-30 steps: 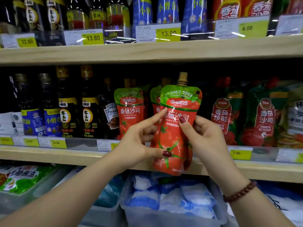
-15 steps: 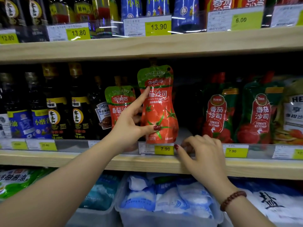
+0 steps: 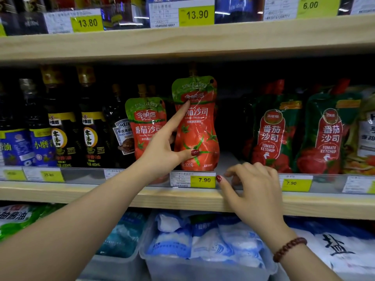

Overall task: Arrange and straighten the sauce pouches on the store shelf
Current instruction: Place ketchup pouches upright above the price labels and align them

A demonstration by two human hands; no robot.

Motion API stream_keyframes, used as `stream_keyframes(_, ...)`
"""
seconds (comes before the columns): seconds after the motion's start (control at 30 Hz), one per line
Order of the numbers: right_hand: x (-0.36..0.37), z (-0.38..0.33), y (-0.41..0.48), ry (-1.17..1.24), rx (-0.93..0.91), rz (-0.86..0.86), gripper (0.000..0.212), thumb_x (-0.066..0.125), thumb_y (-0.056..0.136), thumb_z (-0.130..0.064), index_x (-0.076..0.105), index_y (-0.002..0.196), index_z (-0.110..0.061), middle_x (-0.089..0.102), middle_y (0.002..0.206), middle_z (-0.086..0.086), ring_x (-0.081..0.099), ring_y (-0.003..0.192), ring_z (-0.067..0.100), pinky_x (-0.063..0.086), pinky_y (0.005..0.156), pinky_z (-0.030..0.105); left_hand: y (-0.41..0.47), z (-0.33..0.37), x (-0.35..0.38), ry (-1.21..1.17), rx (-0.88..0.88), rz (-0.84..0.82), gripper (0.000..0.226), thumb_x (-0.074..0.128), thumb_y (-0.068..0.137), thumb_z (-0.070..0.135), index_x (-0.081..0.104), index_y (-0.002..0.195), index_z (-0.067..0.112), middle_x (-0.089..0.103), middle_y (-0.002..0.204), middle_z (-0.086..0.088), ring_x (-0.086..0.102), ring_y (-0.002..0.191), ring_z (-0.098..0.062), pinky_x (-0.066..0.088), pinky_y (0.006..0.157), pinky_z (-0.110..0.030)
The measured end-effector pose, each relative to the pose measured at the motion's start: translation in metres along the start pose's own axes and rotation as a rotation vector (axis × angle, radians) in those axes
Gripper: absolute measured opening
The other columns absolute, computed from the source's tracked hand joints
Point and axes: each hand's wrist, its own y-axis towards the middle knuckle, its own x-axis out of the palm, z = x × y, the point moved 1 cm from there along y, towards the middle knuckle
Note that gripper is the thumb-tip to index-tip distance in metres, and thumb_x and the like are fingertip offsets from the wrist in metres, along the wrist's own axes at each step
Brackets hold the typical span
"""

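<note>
A red and green ketchup pouch (image 3: 199,126) stands upright on the middle shelf (image 3: 182,196). My left hand (image 3: 162,151) holds it, thumb low on its front and forefinger stretched up to the green band. A second, matching pouch (image 3: 145,120) stands just left of it, partly behind my left hand. My right hand (image 3: 251,189) rests on the shelf's front rail beside the 7.90 price tag (image 3: 203,180), fingers spread, holding nothing. Two dark green ketchup pouches (image 3: 272,132) (image 3: 326,134) stand further right, with a dark gap between them and the held pouch.
Dark sauce bottles (image 3: 60,126) fill the shelf's left side. The upper shelf (image 3: 182,39) hangs close above the pouch's cap. Below, clear bins (image 3: 203,266) hold white and blue salt bags. More packets stand at the far right edge (image 3: 367,130).
The pouch went from in front of the shelf, held in both hands, up onto the shelf. My right hand let go and dropped to the front rail; my left hand still holds it.
</note>
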Motion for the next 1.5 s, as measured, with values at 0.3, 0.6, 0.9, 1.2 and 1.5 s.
stream_keyframes(0.3,0.003,0.001,0.0,-0.013,-0.011,0.027,0.026,0.049,0.082,-0.049,0.061,0.079,-0.026,0.051,0.067,-0.015,0.045,0.07,0.011,0.027,0.075,0.027,0.007,-0.007,0.007,0.096,0.019,-0.004,0.1,0.068,0.076,-0.005,0.021,0.134,0.062,0.033,0.144,0.015,0.045,0.127,-0.009,0.055,0.084,-0.031)
stream_keyframes(0.6,0.003,0.001,-0.001,-0.03,-0.019,0.024,0.028,0.046,0.083,-0.05,0.061,0.08,-0.027,0.05,0.068,-0.015,0.046,0.071,0.011,0.028,0.078,0.027,0.008,-0.017,0.015,0.32,0.007,-0.07,0.101,0.077,0.07,0.007,0.02,0.131,0.064,0.044,0.115,0.027,0.054,0.104,0.0,0.054,0.074,-0.014)
stream_keyframes(0.9,0.0,0.0,-0.002,-0.017,-0.019,-0.012,0.021,0.055,0.082,-0.046,0.06,0.082,-0.027,0.05,0.069,-0.016,0.044,0.071,0.01,0.027,0.077,0.027,-0.003,-0.013,0.005,0.487,0.025,0.043,0.1,0.081,0.068,0.023,0.016,0.129,0.067,0.046,0.106,0.024,0.056,0.093,0.001,0.052,0.07,-0.013)
stream_keyframes(1.2,0.0,-0.001,-0.001,-0.02,0.01,-0.031,0.015,0.062,0.079,-0.042,0.061,0.081,-0.027,0.05,0.068,-0.016,0.043,0.071,0.01,0.029,0.077,0.029,-0.004,-0.019,0.005,0.505,-0.016,0.143,0.099,0.079,0.071,0.019,0.016,0.13,0.068,0.057,0.086,0.013,0.061,0.073,-0.002,0.048,0.06,-0.003)
stream_keyframes(1.5,-0.001,-0.001,-0.002,-0.012,0.007,-0.032,0.014,0.064,0.08,-0.04,0.061,0.081,-0.027,0.052,0.068,-0.015,0.046,0.071,0.012,0.027,0.075,0.028,-0.004,-0.021,0.01,0.569,-0.006,0.174,0.101,0.078,0.072,0.019,0.012,0.129,0.069,0.054,0.084,0.013,0.059,0.075,-0.005,0.043,0.056,-0.005)
